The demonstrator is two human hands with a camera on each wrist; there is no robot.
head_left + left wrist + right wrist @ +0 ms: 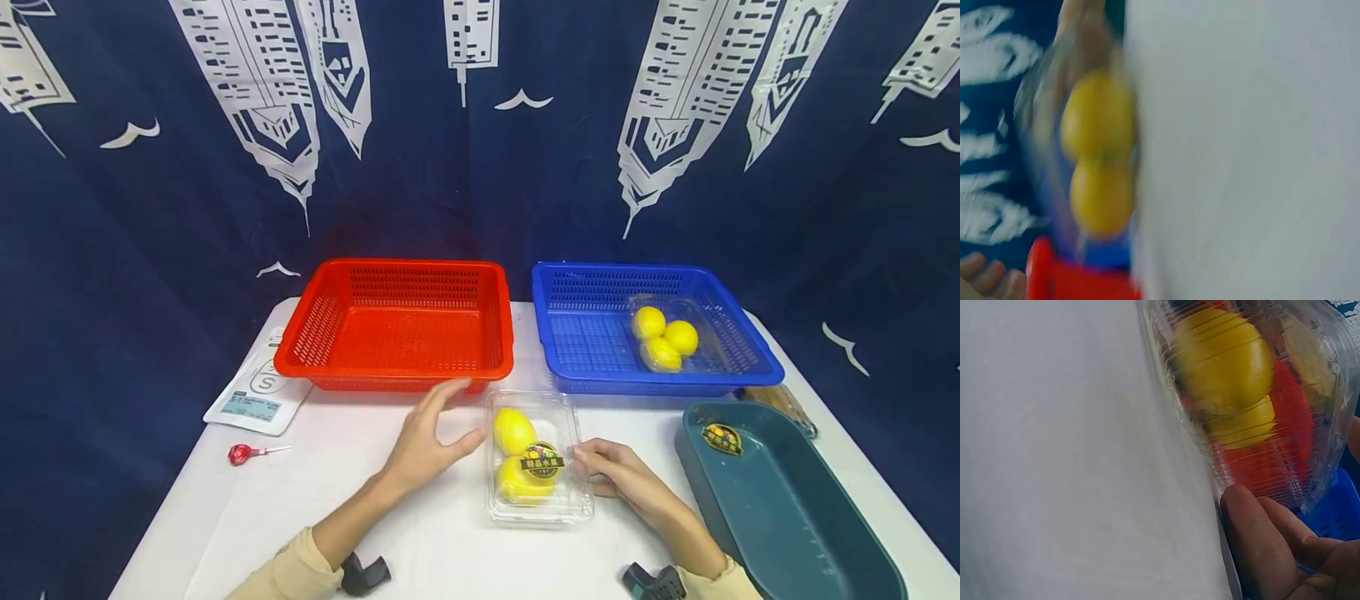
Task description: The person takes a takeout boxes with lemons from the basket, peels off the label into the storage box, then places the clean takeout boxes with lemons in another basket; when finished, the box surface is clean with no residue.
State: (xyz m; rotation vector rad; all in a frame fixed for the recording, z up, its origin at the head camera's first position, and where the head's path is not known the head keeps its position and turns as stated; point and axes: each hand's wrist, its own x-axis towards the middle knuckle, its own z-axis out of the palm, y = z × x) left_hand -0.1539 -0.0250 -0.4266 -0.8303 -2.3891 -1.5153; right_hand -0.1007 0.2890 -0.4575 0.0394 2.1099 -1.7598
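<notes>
A clear plastic clamshell box point(537, 460) with yellow lemons point(514, 431) and a round dark sticker lies on the white table point(420, 542), in front of the baskets. My left hand point(435, 433) hovers just left of the box with fingers spread, its thumb tip near the box's left edge. My right hand point(609, 468) lies at the box's right side, fingertips touching its edge. In the right wrist view the box point(1310, 444) fills the top, with my fingers point(1260, 550) right beside it. The left wrist view is blurred, showing the lemons point(1100, 156).
An empty red basket point(397, 271) stands behind the box. To its right, a blue basket point(570, 333) holds another clear box of lemons point(664, 337). A dark teal tray point(787, 508) sits at the right. A white packet point(258, 393) and a red lollipop point(243, 452) lie at the left.
</notes>
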